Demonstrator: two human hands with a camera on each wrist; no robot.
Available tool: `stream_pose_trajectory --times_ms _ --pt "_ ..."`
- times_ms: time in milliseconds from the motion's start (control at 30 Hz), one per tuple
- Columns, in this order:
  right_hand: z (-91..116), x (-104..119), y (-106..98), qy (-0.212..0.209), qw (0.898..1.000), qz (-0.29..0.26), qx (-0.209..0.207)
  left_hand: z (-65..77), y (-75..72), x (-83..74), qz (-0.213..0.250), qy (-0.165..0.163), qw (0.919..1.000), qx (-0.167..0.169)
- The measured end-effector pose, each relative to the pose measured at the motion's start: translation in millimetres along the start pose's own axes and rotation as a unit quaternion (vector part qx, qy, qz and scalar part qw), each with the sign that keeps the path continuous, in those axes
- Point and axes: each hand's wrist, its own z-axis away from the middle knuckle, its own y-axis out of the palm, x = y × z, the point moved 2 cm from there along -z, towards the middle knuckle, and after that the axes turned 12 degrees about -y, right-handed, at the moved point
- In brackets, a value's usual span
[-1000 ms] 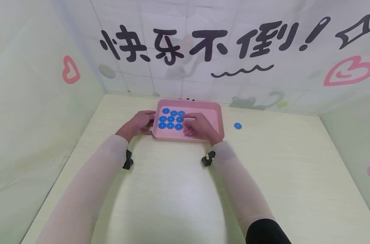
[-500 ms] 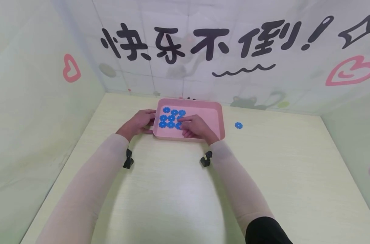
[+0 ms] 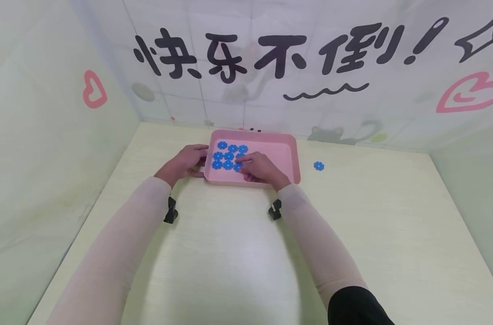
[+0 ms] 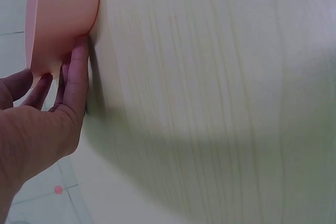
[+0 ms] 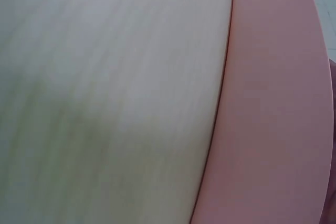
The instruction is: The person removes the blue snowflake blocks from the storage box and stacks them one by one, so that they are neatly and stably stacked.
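Note:
A shallow pink tray (image 3: 272,149) sits at the back of the table. In its left half, several blue flower-shaped plastic discs (image 3: 228,156) lie in rows. My left hand (image 3: 188,162) rests against the tray's left end; in the left wrist view its fairly straight fingers (image 4: 77,74) touch the outer wall and the thumb is near the rim. Over the right-hand column of discs is my right hand (image 3: 262,167), index finger extended onto the discs and the other fingers bent beneath, partly hiding that column. The tray's front wall (image 5: 273,98) covers most of that hand in the right wrist view.
One more blue disc (image 3: 319,166) lies on the table (image 3: 226,243) to the right of the tray. Directly behind the tray rises a printed cloth backdrop (image 3: 270,99), and cloth walls stand on both sides.
My right hand has moved a little left, from beside the right-hand column of discs to over it. The left hand and the tray stay in place.

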Motion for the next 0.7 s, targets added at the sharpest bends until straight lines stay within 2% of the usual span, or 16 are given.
stream_pose_trajectory --times_ms 333,700 --pt "-0.8 5.4 0.4 0.011 0.999 0.047 -0.008 1.4 -1.3 -1.5 0.004 -0.008 0.9999 0.007" --pt "6.9 10.2 -0.4 0.003 0.997 0.067 -0.024 2.7 -0.1 -1.8 -0.001 -0.009 1.0 0.002"
